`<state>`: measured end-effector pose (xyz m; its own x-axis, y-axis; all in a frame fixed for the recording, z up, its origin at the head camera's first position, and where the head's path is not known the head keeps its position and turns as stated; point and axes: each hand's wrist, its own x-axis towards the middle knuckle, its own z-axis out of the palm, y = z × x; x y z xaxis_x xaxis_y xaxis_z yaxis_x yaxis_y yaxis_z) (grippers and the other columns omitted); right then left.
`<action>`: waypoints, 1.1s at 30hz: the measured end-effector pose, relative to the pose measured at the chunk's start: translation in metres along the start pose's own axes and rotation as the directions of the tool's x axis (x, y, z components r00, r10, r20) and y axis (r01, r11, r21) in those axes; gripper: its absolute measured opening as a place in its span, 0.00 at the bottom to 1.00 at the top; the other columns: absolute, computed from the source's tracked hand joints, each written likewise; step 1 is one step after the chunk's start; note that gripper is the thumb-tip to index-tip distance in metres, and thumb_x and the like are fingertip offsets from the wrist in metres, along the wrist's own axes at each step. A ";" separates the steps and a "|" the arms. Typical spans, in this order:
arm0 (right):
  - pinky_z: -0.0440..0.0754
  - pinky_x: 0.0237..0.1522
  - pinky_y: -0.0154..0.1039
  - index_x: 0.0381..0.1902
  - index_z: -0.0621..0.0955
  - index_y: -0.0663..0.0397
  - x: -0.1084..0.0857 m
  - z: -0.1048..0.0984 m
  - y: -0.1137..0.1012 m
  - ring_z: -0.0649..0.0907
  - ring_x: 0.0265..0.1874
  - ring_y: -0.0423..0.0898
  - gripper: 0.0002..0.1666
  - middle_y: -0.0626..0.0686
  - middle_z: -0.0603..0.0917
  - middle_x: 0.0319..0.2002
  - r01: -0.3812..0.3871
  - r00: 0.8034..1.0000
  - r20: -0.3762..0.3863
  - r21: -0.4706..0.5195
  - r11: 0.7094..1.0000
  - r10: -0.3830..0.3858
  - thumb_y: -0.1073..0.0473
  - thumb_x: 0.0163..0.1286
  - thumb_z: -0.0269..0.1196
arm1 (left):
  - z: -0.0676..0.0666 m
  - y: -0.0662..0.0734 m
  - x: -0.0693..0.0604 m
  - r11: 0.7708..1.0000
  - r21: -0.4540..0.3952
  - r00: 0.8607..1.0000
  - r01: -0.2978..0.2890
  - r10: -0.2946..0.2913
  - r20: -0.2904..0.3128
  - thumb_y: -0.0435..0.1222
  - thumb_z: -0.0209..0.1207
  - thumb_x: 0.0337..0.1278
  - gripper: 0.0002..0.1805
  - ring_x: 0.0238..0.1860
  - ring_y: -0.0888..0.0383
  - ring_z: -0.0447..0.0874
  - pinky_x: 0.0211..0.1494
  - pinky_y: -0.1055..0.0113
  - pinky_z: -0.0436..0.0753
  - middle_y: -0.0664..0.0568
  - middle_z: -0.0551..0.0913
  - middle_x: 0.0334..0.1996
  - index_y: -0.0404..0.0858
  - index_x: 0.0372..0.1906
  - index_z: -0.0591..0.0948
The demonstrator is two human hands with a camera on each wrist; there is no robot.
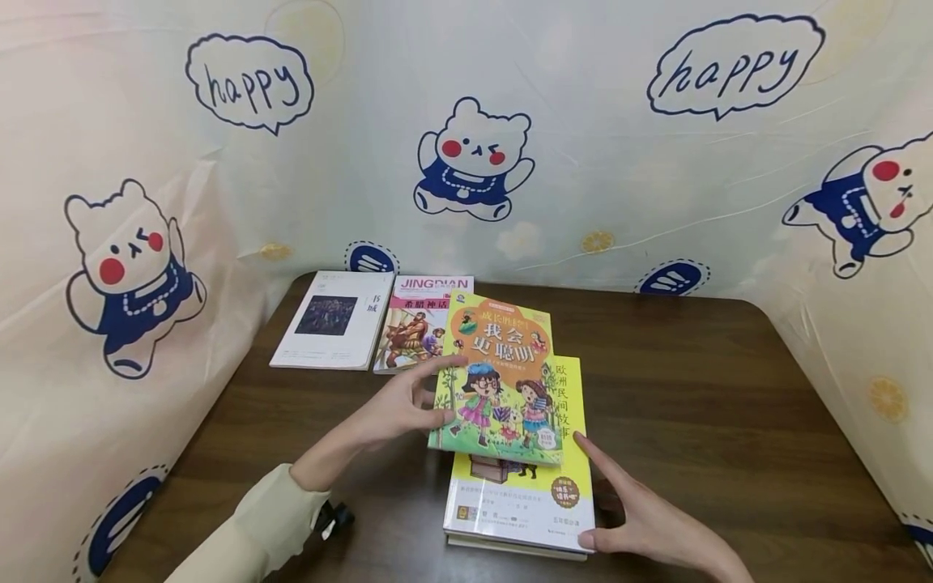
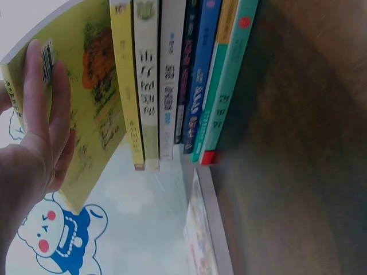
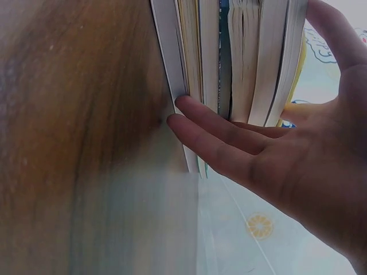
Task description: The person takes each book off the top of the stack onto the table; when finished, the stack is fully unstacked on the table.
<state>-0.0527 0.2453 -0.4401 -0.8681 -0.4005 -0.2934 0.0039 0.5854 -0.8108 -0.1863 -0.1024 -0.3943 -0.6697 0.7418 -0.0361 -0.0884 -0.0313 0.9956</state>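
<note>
My left hand (image 1: 394,414) holds a thin picture book (image 1: 490,389) by its left edge, thumb on top and fingers beneath. Two cartoon children stand on its green and orange cover. The left wrist view shows the book's yellow back (image 2: 94,103) tilted away from the stacked spines (image 2: 169,74). Below it, a yellow and white book (image 1: 521,506) tops a stack of several books. Along the stack's right side lies my right hand (image 1: 645,518), its extended fingers touching the page edges (image 3: 246,69) in the right wrist view.
At the back left of the brown wooden table (image 1: 692,389) lie a white book (image 1: 331,324) with a dark picture and a pink-topped book (image 1: 411,324), side by side. The held book overlaps the pink one in view. A printed cloth (image 1: 583,162) surrounds the table.
</note>
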 end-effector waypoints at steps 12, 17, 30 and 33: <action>0.70 0.57 0.62 0.75 0.43 0.24 0.001 0.001 0.000 0.63 0.62 0.60 0.59 0.60 0.50 0.74 -0.029 1.000 -0.005 0.025 0.999 0.029 0.43 0.58 0.69 | -0.011 0.017 0.024 1.000 -0.014 0.999 -0.005 0.004 -0.039 0.25 0.61 0.55 0.42 0.54 0.41 0.79 0.50 0.49 0.81 0.33 0.70 0.61 0.41 0.73 0.56; 0.72 0.56 0.59 0.75 0.43 0.24 0.001 0.001 0.001 0.65 0.61 0.59 0.60 0.59 0.51 0.74 -0.034 0.999 0.001 0.042 0.999 0.034 0.44 0.58 0.70 | -0.016 0.021 0.036 1.000 0.013 0.998 -0.011 0.011 -0.060 0.24 0.60 0.56 0.41 0.52 0.42 0.81 0.49 0.51 0.82 0.34 0.73 0.59 0.41 0.73 0.57; 0.73 0.55 0.54 0.75 0.43 0.23 0.002 -0.001 0.000 0.66 0.59 0.56 0.60 0.58 0.51 0.73 -0.024 1.000 0.005 0.059 0.998 0.023 0.46 0.59 0.70 | -0.028 0.028 0.069 0.999 0.051 0.992 0.008 -0.001 -0.129 0.26 0.60 0.59 0.38 0.48 0.42 0.84 0.47 0.53 0.83 0.36 0.77 0.57 0.46 0.72 0.60; 0.72 0.55 0.55 0.75 0.43 0.23 0.001 0.001 0.001 0.65 0.60 0.56 0.60 0.58 0.51 0.74 -0.019 1.000 -0.002 0.054 0.998 0.019 0.45 0.58 0.70 | -0.030 0.026 0.077 0.999 0.050 0.990 -0.002 0.009 -0.138 0.26 0.60 0.59 0.38 0.48 0.42 0.83 0.47 0.54 0.83 0.38 0.75 0.58 0.47 0.72 0.60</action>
<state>-0.0534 0.2443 -0.4416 -0.8687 -0.3882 -0.3076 0.0470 0.5537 -0.8314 -0.2626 -0.0664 -0.3734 -0.7660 0.6417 -0.0386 -0.0500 0.0004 0.9988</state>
